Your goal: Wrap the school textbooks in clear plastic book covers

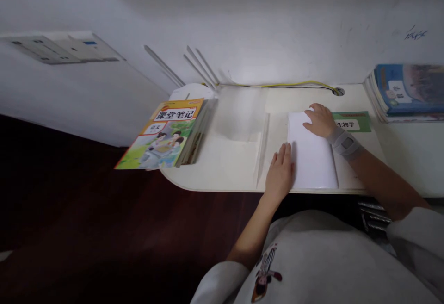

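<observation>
A white sheet or page (pixel 309 160) lies over the left part of a book with a green top band (pixel 362 121) on the desk. My right hand (pixel 318 120), a grey band on its wrist, rests open on the sheet's upper end with the fingers spread. Along the sheet's left edge lies my left hand (pixel 280 170), its fingers stretched out and pointing away from me. A translucent plastic sheet or cover (pixel 262 149) extends left of that hand, with a raised crease. Whether the white sheet is joined to the book, I cannot tell.
A pile of books with a colourful workbook on top (pixel 163 133) overhangs the desk's left end. Another book stack (pixel 412 89) stands at the right. A yellow cable (pixel 294 84) runs along the wall to a desk hole (pixel 338 91). The white desk (pixel 222 174) has a rounded front-left corner.
</observation>
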Available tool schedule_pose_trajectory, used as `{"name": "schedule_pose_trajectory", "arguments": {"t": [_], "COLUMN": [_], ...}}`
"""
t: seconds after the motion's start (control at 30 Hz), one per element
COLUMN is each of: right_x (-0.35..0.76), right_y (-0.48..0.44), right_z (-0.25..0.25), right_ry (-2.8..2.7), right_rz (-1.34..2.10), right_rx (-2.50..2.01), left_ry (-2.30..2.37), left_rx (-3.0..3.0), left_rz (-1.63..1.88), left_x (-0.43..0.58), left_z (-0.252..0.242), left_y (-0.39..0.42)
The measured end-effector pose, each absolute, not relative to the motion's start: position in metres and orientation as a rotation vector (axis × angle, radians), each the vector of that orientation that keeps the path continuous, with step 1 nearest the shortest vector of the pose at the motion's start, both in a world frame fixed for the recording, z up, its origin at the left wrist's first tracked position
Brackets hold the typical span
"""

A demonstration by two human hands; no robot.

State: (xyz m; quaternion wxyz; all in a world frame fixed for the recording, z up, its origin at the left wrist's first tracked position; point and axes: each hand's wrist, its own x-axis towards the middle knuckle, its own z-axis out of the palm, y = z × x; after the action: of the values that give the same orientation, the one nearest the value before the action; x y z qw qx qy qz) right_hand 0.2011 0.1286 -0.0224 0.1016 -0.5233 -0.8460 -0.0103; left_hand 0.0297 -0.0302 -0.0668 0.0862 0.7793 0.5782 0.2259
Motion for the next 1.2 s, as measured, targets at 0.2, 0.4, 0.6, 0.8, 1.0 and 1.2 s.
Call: {"name": "schedule_pose_trajectory", "arguments": {"t": [0.2, 0.4, 0.6, 0.8, 1.0, 1.2], "right_x": [0.187, 0.184, 0.183, 0.180, 0.186, 0.188], "right_y": [0.119, 0.106, 0.122, 0.146, 0.154, 0.142], "right_z": [-0.014, -0.012, -0.028, -0.033, -0.030, -0.023], "right_ry": [-2.821, -3.108, -2.956, -2.898, -2.784, -2.831], "right_rz": [-0.099, 0.053, 0.010, -0.018, -0.006, 0.005], "right_rx": [-1.395, -1.075, -1.313, -1.327, -1.273, -1.221], "left_ry": [1.724, 1.701, 1.700, 1.705, 1.722, 1.749], "left_rx": [2.338, 2.340, 2.352, 2.373, 2.381, 2.423], "left_rz": [0.662, 0.692, 0.672, 0.652, 0.633, 0.632], "left_x": [0.030, 0.030, 0.030, 0.028, 0.029, 0.031], "left_z": [-0.068, -0.067, -0.068, -0.070, -0.067, -0.067], "left_y": [-0.029, -0.030, -0.031, -0.031, -0.034, -0.034]}}
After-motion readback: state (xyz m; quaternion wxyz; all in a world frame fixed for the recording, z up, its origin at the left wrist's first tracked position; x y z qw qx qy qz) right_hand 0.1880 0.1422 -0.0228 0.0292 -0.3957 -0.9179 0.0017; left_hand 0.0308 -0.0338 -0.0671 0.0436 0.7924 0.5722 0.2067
